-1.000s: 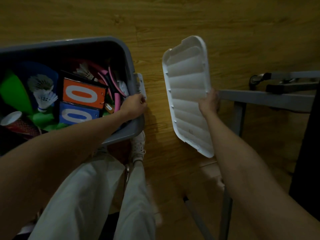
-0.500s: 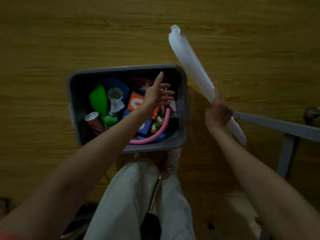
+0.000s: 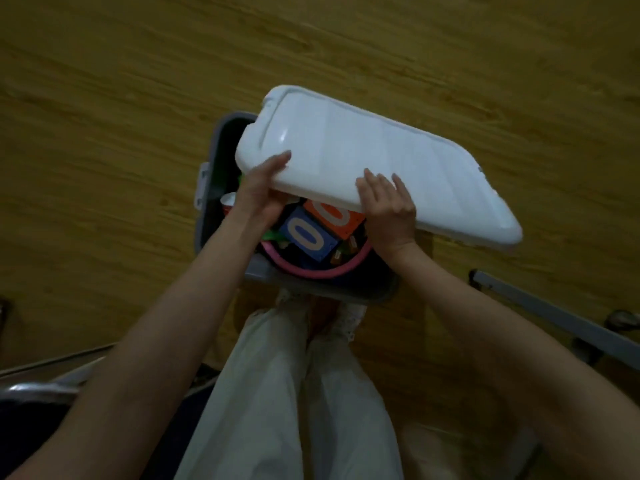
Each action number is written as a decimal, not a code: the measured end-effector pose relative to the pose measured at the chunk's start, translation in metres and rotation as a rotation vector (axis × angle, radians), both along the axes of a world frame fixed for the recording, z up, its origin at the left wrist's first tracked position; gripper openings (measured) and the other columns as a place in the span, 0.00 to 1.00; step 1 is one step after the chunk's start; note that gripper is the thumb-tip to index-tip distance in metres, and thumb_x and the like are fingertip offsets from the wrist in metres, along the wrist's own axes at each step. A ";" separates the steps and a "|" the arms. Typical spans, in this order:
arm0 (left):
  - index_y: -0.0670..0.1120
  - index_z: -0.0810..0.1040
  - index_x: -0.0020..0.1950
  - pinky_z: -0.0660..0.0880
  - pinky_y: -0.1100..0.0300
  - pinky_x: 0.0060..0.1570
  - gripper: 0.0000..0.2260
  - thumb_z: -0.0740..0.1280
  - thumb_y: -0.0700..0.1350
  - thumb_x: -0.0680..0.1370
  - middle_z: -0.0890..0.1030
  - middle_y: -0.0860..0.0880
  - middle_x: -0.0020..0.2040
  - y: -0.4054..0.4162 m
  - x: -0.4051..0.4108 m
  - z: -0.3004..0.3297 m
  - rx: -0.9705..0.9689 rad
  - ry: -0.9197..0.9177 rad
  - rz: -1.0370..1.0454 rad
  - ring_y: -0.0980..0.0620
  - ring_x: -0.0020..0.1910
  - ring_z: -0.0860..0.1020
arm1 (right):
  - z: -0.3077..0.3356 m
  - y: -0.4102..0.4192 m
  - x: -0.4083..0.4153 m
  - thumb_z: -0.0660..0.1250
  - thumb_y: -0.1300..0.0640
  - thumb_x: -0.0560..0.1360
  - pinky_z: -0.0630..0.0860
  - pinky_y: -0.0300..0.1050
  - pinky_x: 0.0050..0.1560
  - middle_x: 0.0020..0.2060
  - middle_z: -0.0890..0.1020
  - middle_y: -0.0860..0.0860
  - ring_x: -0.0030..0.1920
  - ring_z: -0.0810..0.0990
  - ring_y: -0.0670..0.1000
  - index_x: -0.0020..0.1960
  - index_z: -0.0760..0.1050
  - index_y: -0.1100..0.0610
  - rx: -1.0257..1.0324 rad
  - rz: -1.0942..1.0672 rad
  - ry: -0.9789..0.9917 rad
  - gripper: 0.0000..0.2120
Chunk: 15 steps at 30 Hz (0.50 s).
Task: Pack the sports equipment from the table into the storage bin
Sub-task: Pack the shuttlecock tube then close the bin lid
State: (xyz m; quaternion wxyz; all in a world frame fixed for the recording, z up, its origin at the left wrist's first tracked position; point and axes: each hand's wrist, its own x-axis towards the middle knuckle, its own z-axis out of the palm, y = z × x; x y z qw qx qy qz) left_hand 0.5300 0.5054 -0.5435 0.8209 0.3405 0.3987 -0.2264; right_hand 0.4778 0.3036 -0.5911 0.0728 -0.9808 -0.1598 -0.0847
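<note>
The grey storage bin (image 3: 207, 216) stands on the wooden floor in front of my feet. Inside it I see a blue score card (image 3: 306, 237), an orange score card (image 3: 334, 216) and a pink hoop (image 3: 311, 271). A white lid (image 3: 374, 168) hangs tilted above the bin and hides its far half. My left hand (image 3: 261, 190) grips the lid's near edge at its left end, thumb on top. My right hand (image 3: 389, 209) grips the same edge further right, fingers on top.
A grey metal table leg (image 3: 554, 317) with a castor runs along the floor at the right. A dark chair or frame (image 3: 38, 389) sits at the lower left. My legs in pale trousers (image 3: 284, 393) stand just behind the bin.
The lid swung from edge-on at the right to flat over the bin. My left hand left the bin's contents and took hold of the lid's near edge.
</note>
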 end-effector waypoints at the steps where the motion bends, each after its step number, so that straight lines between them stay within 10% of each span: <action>1: 0.46 0.70 0.68 0.78 0.47 0.53 0.22 0.64 0.36 0.75 0.77 0.42 0.63 0.008 -0.005 -0.002 0.060 0.033 0.000 0.41 0.60 0.76 | 0.001 0.008 -0.002 0.65 0.65 0.74 0.79 0.54 0.55 0.48 0.85 0.57 0.47 0.85 0.56 0.49 0.80 0.61 0.006 0.037 0.005 0.07; 9: 0.46 0.80 0.49 0.76 0.50 0.57 0.17 0.55 0.33 0.72 0.81 0.46 0.48 0.080 -0.056 -0.024 0.144 0.300 0.084 0.44 0.47 0.81 | -0.006 0.050 -0.042 0.68 0.65 0.67 0.65 0.56 0.69 0.65 0.73 0.64 0.66 0.72 0.63 0.65 0.71 0.65 0.085 0.356 0.528 0.26; 13: 0.44 0.74 0.47 0.69 0.71 0.18 0.22 0.62 0.34 0.54 0.80 0.50 0.32 0.102 -0.071 -0.010 0.139 0.387 -0.002 0.53 0.21 0.77 | -0.012 0.051 -0.058 0.59 0.43 0.75 0.62 0.56 0.72 0.71 0.65 0.64 0.73 0.63 0.62 0.70 0.66 0.61 0.058 0.382 0.736 0.30; 15: 0.45 0.71 0.51 0.65 0.72 0.14 0.31 0.67 0.35 0.48 0.81 0.49 0.34 0.118 -0.080 -0.015 0.072 0.384 -0.001 0.53 0.20 0.77 | -0.021 0.044 -0.063 0.52 0.45 0.77 0.65 0.58 0.69 0.70 0.66 0.66 0.71 0.65 0.65 0.69 0.67 0.64 0.039 0.258 0.776 0.29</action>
